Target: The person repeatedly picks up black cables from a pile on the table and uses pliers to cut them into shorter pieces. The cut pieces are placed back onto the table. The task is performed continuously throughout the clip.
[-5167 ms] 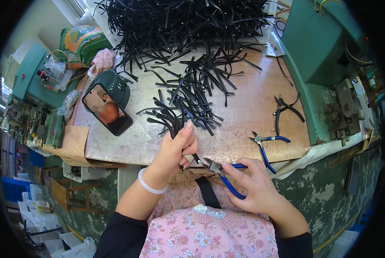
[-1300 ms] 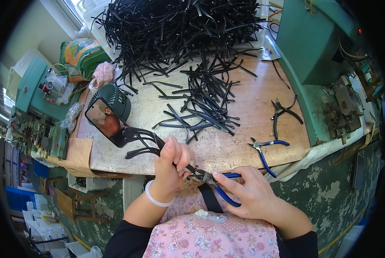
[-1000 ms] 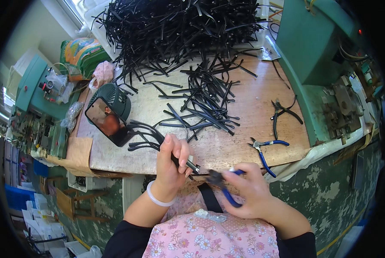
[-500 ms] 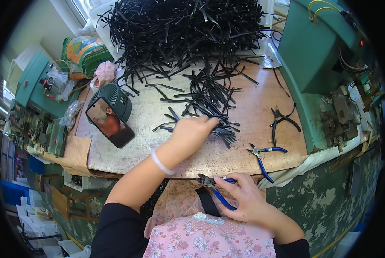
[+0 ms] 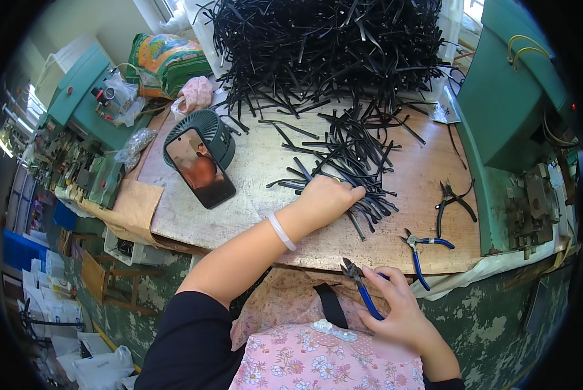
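Observation:
My left hand (image 5: pixel 330 200), a white band at its wrist, reaches onto a loose heap of thin black eyeglass temples (image 5: pixel 359 146) on the worktable. Its fingers are curled down on the temples at the heap's near end; the fingertips are partly hidden. Close to my body, past the table's front edge, my right hand (image 5: pixel 398 311) is closed round blue-handled side cutters (image 5: pixel 369 296). The cutters' jaws point up and a little left, with nothing seen between them. A much larger mass of black temples (image 5: pixel 330 49) fills a pale container at the back.
Second blue-handled cutters (image 5: pixel 417 253) and black-handled pliers (image 5: pixel 454 205) lie on the table's right. A phone (image 5: pixel 203 172) leans on a green fan (image 5: pixel 216 133) at left. Green machines (image 5: pixel 509 117) flank the worktable (image 5: pixel 252 224). A small clear bag (image 5: pixel 445 107) lies at back right.
The whole view has shifted, moving the scene rightward. The cutters in my right hand have turned from pointing left to pointing more upward. My left hand stays on the near end of the heap.

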{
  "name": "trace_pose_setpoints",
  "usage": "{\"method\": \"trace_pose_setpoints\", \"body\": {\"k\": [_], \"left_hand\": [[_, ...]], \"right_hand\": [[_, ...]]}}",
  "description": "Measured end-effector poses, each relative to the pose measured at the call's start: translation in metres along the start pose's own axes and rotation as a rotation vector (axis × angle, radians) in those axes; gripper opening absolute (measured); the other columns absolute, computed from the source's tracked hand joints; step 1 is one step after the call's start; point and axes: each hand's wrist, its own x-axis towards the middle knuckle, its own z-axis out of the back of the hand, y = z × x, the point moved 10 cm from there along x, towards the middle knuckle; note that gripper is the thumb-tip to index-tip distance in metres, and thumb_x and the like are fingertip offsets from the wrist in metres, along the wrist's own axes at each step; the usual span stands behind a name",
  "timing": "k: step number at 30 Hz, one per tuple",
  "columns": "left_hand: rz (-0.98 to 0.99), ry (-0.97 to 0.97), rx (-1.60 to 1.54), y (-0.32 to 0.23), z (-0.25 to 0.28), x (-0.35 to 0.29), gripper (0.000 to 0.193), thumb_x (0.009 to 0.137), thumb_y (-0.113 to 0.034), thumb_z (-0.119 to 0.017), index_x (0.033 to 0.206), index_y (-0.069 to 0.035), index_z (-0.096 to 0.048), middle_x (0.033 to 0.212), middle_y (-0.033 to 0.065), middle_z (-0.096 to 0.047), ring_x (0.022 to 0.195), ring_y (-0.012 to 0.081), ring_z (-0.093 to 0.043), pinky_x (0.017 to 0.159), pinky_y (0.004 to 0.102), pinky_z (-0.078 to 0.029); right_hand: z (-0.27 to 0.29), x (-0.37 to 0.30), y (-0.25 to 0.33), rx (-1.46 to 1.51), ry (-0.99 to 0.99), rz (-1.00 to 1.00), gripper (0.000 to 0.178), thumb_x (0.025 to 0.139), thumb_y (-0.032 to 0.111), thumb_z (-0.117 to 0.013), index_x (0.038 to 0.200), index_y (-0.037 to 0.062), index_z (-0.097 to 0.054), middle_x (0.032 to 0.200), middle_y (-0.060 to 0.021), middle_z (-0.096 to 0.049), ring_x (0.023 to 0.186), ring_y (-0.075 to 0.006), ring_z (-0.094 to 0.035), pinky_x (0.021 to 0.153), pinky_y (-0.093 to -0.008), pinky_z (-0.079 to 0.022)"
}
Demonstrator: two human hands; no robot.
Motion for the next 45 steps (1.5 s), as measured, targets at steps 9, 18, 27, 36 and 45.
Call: {"method": "trace_pose_setpoints", "body": {"k": [9, 18, 27, 36, 45], "left_hand": [[0.269, 0.093, -0.217, 0.012, 0.034, -0.038, 0.051, 0.072, -0.003, -0.067, 0.119, -0.021, -0.064, 0.076, 0.0071, -0.069, 0.064, 0.0264, -0.068, 0.057, 0.0343, -0.053], [0.264, -0.166, -0.903, 0.012, 0.033, -0.029, 0.031, 0.083, -0.005, -0.061, 0.112, -0.010, -0.066, 0.090, 0.0038, -0.069, 0.062, 0.0120, -0.061, 0.054, 0.0271, -0.048], [0.880, -0.013, -1.554, 0.014, 0.005, -0.074, 0.029, 0.095, -0.018, -0.061, 0.118, -0.001, -0.056, 0.092, 0.0058, -0.065, 0.046, 0.0037, -0.042, 0.043, 0.0169, -0.035], [0.895, -0.113, -1.874, -0.003, 0.002, -0.079, 0.048, 0.103, -0.039, -0.038, 0.061, -0.015, -0.036, 0.051, -0.0024, -0.034, 0.034, 0.0053, -0.025, 0.029, 0.0212, -0.028], [0.806, -0.088, -1.931, -0.013, 0.015, -0.068, 0.050, 0.103, -0.040, -0.037, 0.059, -0.016, -0.034, 0.048, -0.0037, -0.032, 0.032, 0.0052, -0.022, 0.028, 0.0211, -0.024]], "right_hand": [[0.009, -0.006, -0.020, 0.214, -0.024, -0.097, 0.073, 0.079, 0.024, -0.072, 0.144, 0.0118, -0.042, 0.125, -0.0179, -0.048, 0.111, -0.0356, -0.054, 0.095, -0.0398, -0.044], [0.011, -0.007, -0.017, 0.506, -0.011, -0.071, 0.078, 0.085, 0.024, -0.067, 0.151, 0.0067, -0.028, 0.127, -0.0154, -0.046, 0.109, -0.0254, -0.054, 0.094, -0.0362, -0.043], [0.005, 0.000, -0.054, 0.593, -0.121, -0.251, 0.090, 0.082, 0.018, -0.069, 0.153, 0.0025, -0.016, 0.122, -0.0150, -0.047, 0.107, -0.0237, -0.053, 0.093, -0.0346, -0.043], [0.010, 0.006, 0.010, -0.239, -0.050, 0.187, 0.073, 0.068, 0.023, -0.076, 0.137, 0.0200, -0.055, 0.113, -0.0148, -0.053, 0.101, -0.0316, -0.052, 0.088, -0.0427, -0.039], [0.017, 0.011, 0.033, -0.404, 0.000, 0.261, 0.071, 0.068, 0.028, -0.077, 0.135, 0.0215, -0.056, 0.118, -0.0126, -0.050, 0.107, -0.0306, -0.046, 0.089, -0.0439, -0.035]]}}
